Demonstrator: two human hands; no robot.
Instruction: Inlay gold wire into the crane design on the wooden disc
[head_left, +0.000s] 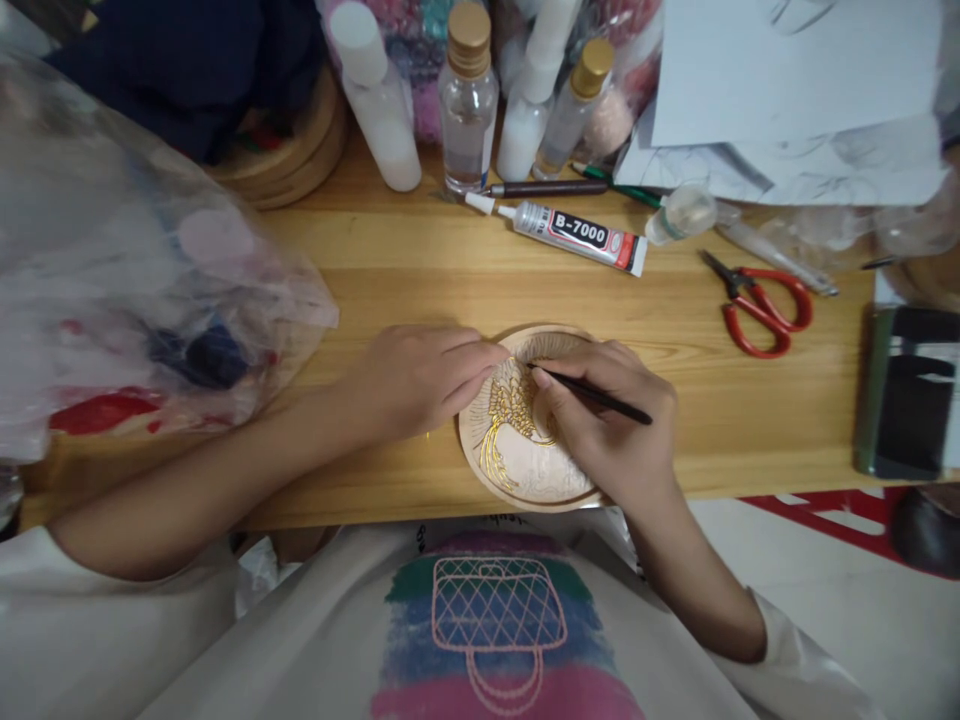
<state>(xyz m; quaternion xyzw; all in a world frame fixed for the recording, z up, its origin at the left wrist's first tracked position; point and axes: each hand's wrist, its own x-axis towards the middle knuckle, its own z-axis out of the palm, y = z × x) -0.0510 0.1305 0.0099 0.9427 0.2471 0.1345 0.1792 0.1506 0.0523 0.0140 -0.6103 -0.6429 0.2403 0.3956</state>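
- I see the right hand [626, 425] pinching a thin black stick [607, 395] between thumb and fingers, with its tip down at the round wooden plate [536, 470]
- The left hand [416, 380] has its fingers close together, and their tips reach onto the far left part of the plate — I can't tell from here if they pinch something small
- The two hands are apart, but the left fingertips and the tip of the stick are near each other
- The plate is between the hands, on the wooden table [397, 270], and the right hand hides some of it
- Shiny gold lines [510, 405] make a picture on the plate, just below the left fingertips, and some spread down to its near edge
- Past both hands I see a B-7000 tube [577, 237] lying down, and a dark pen [551, 188] behind it
- Farther past the hands a clear bottle [466, 130] with a gold cap stands up
- Out to the right of the right hand, and a bit past it, lie scissors [739, 283] with red handles — well apart from the hand
- A see-through plastic bag [150, 260] sits to the left of the left hand, past the forearm
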